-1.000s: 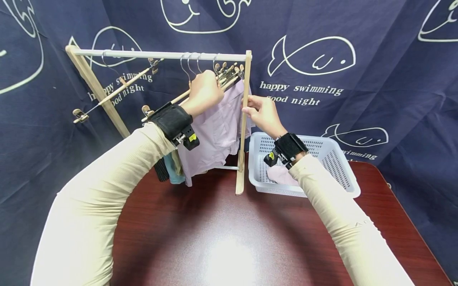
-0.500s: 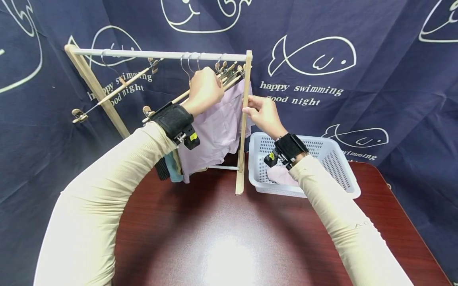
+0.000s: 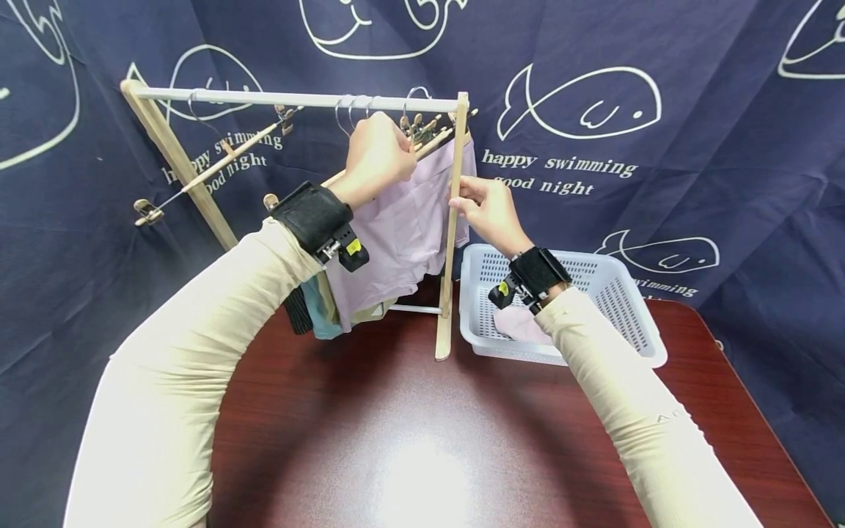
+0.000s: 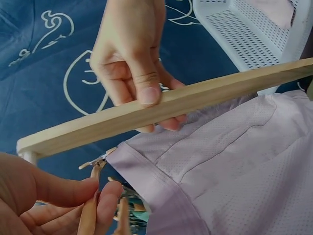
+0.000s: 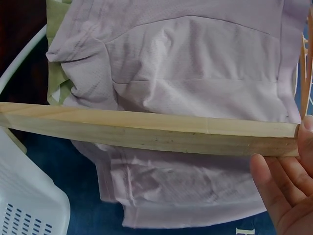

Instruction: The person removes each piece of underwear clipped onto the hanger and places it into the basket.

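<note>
"While I have the feeds up, what are the hands doing?"

"Apart from each other, both busy. Left hand (image 3: 379, 150) pinches a wooden hanger (image 4: 88, 210), thumb against fingers. Right hand (image 3: 490, 213) is clamped on the wooden upright (image 3: 447, 271), thumb on the near face, fingertips round the far side."

"Lilac garment (image 3: 403, 235)?"

"Hanging from that hanger, clip (image 4: 99, 160) at its top corner, partly behind the upright. I see a hook (image 3: 416, 89) at the rail (image 3: 284, 99), just right of the left hand; can't tell if it's seated."

"Anything beside it?"

"Teal garment (image 3: 318, 308), then a black striped one (image 3: 297, 312), left of the lilac, partly hidden by the left sleeve (image 3: 191, 367). Another hanger (image 3: 227, 159) tilts near the rail's left end."

"Off the rail?"

"Light-blue basket (image 3: 617, 304) on the table (image 3: 343, 425), right of the upright, pink cloth (image 3: 520, 325) inside. Navy backdrop (image 3: 726, 169) with white fish drawings behind."
</note>
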Available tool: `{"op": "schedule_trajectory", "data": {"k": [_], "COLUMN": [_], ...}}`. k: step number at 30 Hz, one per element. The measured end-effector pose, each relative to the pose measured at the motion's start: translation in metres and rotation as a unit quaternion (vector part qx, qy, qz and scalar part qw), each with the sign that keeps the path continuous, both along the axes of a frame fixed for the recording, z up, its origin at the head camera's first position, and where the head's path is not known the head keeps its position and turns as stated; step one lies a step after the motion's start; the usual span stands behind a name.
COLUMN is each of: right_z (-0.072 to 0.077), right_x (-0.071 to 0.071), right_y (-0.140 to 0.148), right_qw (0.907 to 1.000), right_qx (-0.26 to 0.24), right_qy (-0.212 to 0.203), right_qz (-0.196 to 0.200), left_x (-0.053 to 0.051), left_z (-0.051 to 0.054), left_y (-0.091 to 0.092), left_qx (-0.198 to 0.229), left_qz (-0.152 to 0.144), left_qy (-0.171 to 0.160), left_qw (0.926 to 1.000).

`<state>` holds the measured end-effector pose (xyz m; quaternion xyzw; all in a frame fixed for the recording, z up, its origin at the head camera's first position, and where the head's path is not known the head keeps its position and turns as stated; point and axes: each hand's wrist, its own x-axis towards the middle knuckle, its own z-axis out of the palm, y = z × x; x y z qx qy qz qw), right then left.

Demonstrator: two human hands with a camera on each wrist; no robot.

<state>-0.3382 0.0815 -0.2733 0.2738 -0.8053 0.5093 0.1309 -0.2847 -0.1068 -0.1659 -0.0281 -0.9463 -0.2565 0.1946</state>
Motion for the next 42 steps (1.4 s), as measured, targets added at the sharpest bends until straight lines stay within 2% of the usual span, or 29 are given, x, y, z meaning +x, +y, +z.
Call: {"op": "schedule_trajectory", "data": {"k": [9,13,17,21,25,34,39,42], "right_z": [-0.002,-0.002,-0.002,-0.002,-0.002,-0.003,-0.004,-0.003], "right_x": [0.0,-0.001,-0.001,0.0,0.0,-0.001,-0.003,-0.003], "right_y": [0.001,0.001,0.002,0.002,0.001,0.001,0.001,0.0], "right_qw": [0.9999,0.9999,0.9999,0.9999,0.9999,0.9999,0.9999,0.9999], "right_qx": [-0.007,-0.007,0.001,0.006,0.008,-0.002,-0.007,-0.009], "right_qy": [-0.013,-0.014,-0.012,-0.01,-0.009,-0.013,-0.011,-0.011], "right_qz": [-0.001,0.0,-0.006,-0.01,-0.011,-0.005,0.002,0.001], "left_x": [0.012,0.017,0.02,0.021,0.023,0.038,0.047,0.051], "left_z": [0.014,0.021,0.025,0.026,0.027,0.029,0.028,0.027], "left_y": [-0.004,-0.007,-0.009,-0.009,-0.01,-0.016,-0.021,-0.025], "left_qx": [-0.012,-0.003,0.054,0.114,0.137,0.108,0.102,0.08], "left_qz": [-0.014,-0.016,-0.017,-0.025,-0.03,-0.032,-0.022,-0.022], "left_qy": [-0.011,-0.011,-0.03,-0.065,-0.086,-0.09,-0.092,-0.087], "left_qw": [0.9998,0.9998,0.9979,0.9911,0.9864,0.9896,0.9902,0.9928]}}
